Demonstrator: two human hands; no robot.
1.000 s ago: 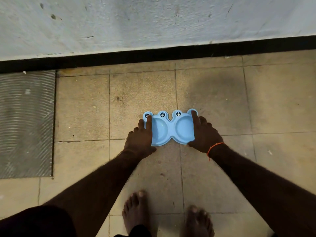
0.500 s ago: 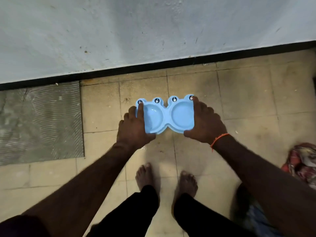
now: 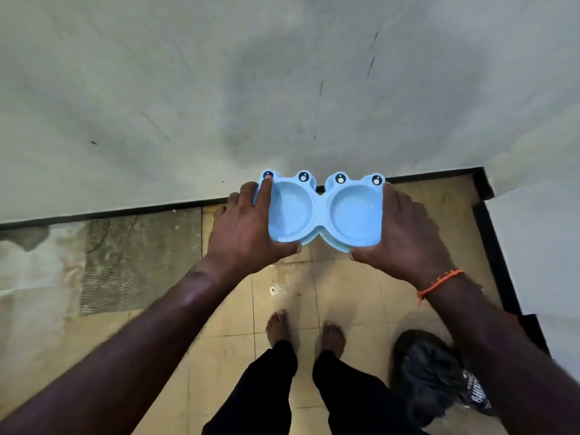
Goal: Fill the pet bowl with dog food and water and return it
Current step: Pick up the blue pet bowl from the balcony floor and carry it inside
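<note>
Tiled floor [image 3: 226, 321] below; empty blue double pet bowl [image 3: 320, 211] gripped endwise by left hand [image 3: 248, 233] and right hand [image 3: 405, 237], fingers closed; filling judged next.

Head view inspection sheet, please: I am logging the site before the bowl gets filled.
Surface: tiled floor, wet patch by the feet; ribbed grey mat at left.
Job's things: blue double pet bowl, both compartments empty, held in the air.
Clutter: dark bag on the floor at right.
Grippers: left hand and right hand grip the bowl's ends.
Cables: nothing seen.
Surroundings: stained pale wall with black skirting.
</note>
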